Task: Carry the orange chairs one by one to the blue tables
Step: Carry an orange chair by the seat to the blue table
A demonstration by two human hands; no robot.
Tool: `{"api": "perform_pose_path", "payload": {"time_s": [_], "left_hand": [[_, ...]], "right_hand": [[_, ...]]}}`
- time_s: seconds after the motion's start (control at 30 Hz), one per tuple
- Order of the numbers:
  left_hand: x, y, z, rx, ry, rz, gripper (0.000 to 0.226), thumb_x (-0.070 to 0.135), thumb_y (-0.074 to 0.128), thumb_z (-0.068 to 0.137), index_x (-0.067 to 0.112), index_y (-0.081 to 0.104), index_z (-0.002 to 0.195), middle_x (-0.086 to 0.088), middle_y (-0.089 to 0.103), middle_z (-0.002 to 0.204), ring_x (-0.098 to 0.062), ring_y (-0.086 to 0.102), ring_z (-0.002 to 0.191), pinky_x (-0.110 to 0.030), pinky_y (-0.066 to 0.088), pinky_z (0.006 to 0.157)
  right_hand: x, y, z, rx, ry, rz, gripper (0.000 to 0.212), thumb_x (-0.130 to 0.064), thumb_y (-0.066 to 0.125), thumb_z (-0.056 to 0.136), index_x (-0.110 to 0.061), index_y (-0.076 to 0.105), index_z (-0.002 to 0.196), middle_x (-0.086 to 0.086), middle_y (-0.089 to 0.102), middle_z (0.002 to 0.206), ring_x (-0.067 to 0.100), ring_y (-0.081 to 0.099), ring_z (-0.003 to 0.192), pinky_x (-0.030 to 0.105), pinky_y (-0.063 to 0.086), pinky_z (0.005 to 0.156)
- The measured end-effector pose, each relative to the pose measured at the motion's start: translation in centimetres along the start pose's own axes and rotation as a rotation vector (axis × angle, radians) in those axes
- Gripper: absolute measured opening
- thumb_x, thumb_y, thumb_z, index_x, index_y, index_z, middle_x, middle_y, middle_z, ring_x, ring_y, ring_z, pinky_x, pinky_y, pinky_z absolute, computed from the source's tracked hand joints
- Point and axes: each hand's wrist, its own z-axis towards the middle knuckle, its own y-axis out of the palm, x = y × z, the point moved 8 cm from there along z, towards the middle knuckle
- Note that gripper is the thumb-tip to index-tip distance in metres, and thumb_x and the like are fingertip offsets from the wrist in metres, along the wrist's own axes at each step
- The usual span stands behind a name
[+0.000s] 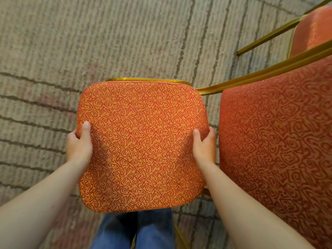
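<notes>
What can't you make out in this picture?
Head view: most legs of the held chair, hidden under its seat.
Head view: fingers of the left hand and right hand, tucked under the seat's edges.
Head view: the second chair, cut off by the right edge.
The blue tables: outside the view.

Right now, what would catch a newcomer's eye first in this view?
The orange swirl-patterned chair seat fills the centre, held at its side edges by the left grip and right grip. A second orange chair sits close on its right, over grey striped carpet.
</notes>
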Motion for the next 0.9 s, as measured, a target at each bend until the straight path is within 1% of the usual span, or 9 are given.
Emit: {"api": "perform_pose_path", "payload": {"time_s": [0.13, 0.33, 0.43, 0.47, 0.53, 0.6, 0.7, 0.8, 0.9], "left_hand": [[-0.7, 0.0, 0.2, 0.003, 0.01, 0.008, 0.07, 0.062, 0.044, 0.092, 0.002, 0.053, 0.128, -0.021, 0.056, 0.13, -0.036, 0.052, 0.121, -0.04, 0.038, 0.1], [-1.0, -0.2, 0.1, 0.098, 0.056, 0.01, 0.073, 0.07, 0.045, 0.086, 0.004, 0.061, 0.112, -0.02, 0.065, 0.116, -0.036, 0.059, 0.108, -0.042, 0.044, 0.092], [-1.0, -0.4, -0.3, 0.16, 0.064, 0.032, 0.078, 0.08, 0.041, 0.078, 0.009, 0.063, 0.1, -0.019, 0.067, 0.107, -0.037, 0.061, 0.101, -0.044, 0.045, 0.089], [-1.1, -0.5, -0.3, 0.167, 0.059, 0.034, 0.081, 0.085, 0.04, 0.074, 0.011, 0.063, 0.097, -0.018, 0.067, 0.105, -0.036, 0.062, 0.099, -0.046, 0.046, 0.089], [-1.3, -0.6, -0.3, 0.162, 0.037, 0.046, 0.088, 0.091, 0.038, 0.067, 0.012, 0.064, 0.096, -0.016, 0.068, 0.103, -0.035, 0.063, 0.098, -0.048, 0.048, 0.09], [-1.7, -0.6, -0.1, 0.138, 0.008, 0.046, 0.096, 0.095, 0.036, 0.062, 0.01, 0.065, 0.099, -0.017, 0.068, 0.105, -0.036, 0.062, 0.1, -0.048, 0.047, 0.093], [-1.9, -0.5, 0.0, 0.091, -0.014, 0.027, 0.1, 0.095, 0.037, 0.062, 0.008, 0.066, 0.101, -0.019, 0.067, 0.109, -0.036, 0.061, 0.103, -0.046, 0.046, 0.095], [-1.9, -0.4, -0.1, 0.062, -0.033, 0.008, 0.089, 0.087, 0.042, 0.072, 0.007, 0.066, 0.103, -0.017, 0.066, 0.111, -0.033, 0.06, 0.105, -0.041, 0.044, 0.093], [-2.0, -0.3, 0.0, 0.054, -0.039, -0.013, 0.081, 0.083, 0.045, 0.075, 0.008, 0.066, 0.1, -0.014, 0.065, 0.108, -0.029, 0.06, 0.104, -0.038, 0.044, 0.091]], "right_hand": [[1.1, 0.1, 1.6, -0.106, 0.056, 0.067, 0.053, -0.048, 0.054, 0.094, -0.016, 0.047, 0.136, 0.007, 0.06, 0.129, 0.026, 0.056, 0.118, 0.031, 0.04, 0.097], [1.9, 0.5, 2.1, -0.113, 0.052, 0.213, 0.044, -0.047, 0.064, 0.088, -0.018, 0.06, 0.121, -0.001, 0.064, 0.113, 0.013, 0.059, 0.105, 0.023, 0.041, 0.092], [2.7, 0.8, 2.1, -0.11, 0.104, 0.275, 0.061, -0.062, 0.068, 0.074, -0.018, 0.065, 0.116, -0.004, 0.069, 0.111, 0.012, 0.064, 0.102, 0.029, 0.048, 0.095], [3.0, 1.0, 2.2, -0.129, 0.136, 0.301, 0.06, -0.063, 0.069, 0.071, -0.019, 0.067, 0.11, -0.004, 0.071, 0.107, 0.012, 0.066, 0.099, 0.031, 0.051, 0.093], [3.6, 1.4, 2.4, -0.179, 0.18, 0.356, 0.037, -0.054, 0.072, 0.077, -0.021, 0.068, 0.092, -0.005, 0.072, 0.097, 0.009, 0.068, 0.089, 0.029, 0.054, 0.085], [3.7, 1.6, 2.4, -0.205, 0.2, 0.392, 0.025, -0.046, 0.071, 0.082, -0.022, 0.066, 0.084, -0.006, 0.072, 0.093, 0.008, 0.067, 0.085, 0.026, 0.054, 0.078], [3.8, 1.7, 2.4, -0.223, 0.222, 0.418, 0.026, -0.046, 0.072, 0.081, -0.021, 0.066, 0.086, -0.004, 0.073, 0.094, 0.011, 0.069, 0.087, 0.028, 0.055, 0.081], [3.9, 1.7, 2.4, -0.249, 0.243, 0.43, 0.028, -0.048, 0.073, 0.08, -0.021, 0.067, 0.087, -0.005, 0.073, 0.093, 0.012, 0.07, 0.087, 0.028, 0.055, 0.08], [3.9, 1.7, 2.4, -0.266, 0.258, 0.433, 0.029, -0.05, 0.072, 0.079, -0.023, 0.065, 0.087, -0.006, 0.072, 0.092, 0.01, 0.069, 0.084, 0.025, 0.053, 0.073]]}}
